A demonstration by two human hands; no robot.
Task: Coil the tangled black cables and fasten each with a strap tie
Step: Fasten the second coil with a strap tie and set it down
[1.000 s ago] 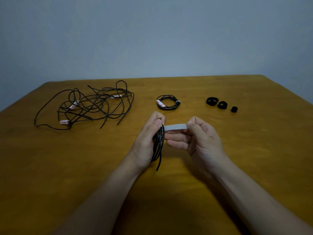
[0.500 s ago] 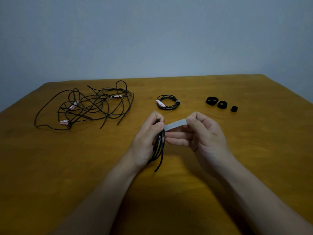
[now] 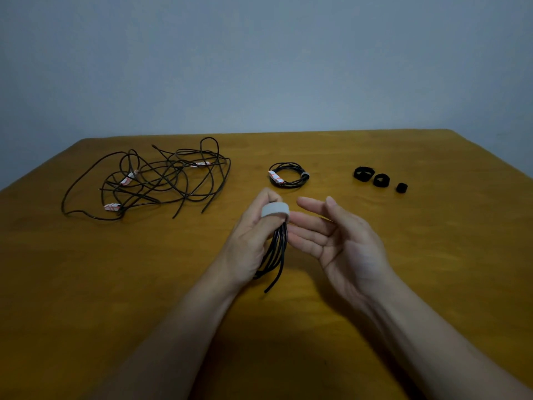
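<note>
My left hand (image 3: 253,241) is closed round the coiled cable (image 3: 278,249), gripping its gathered loops just below the top, where the grey strap (image 3: 275,210) runs round the bundle as a slack ring. My right hand (image 3: 340,241) holds nothing: palm turned toward the left one, fingers straight and spread, their tips just beside the cable, though I cannot tell whether they touch it. I judge the strap is wrapped but not yet pressed tight. With nothing pulling on it, it could spring open and let the loops fan out, and the free cable end hanging below my left hand could slide loose. The ring also seems to pass over one of my fingertips, so cinching it now might trap that finger. I cannot see where the strap's tail ends, or whether it has stuck to itself. My left hand covers the far side of the bundle. Above my hands, toward the middle of the counter's (image 3: 432,255) far edge, lies a finished coil (image 3: 288,178). The tangled cables (image 3: 150,180) sprawl toward the far left corner, and three rolled black ties (image 3: 381,180) sit toward the far right.
</note>
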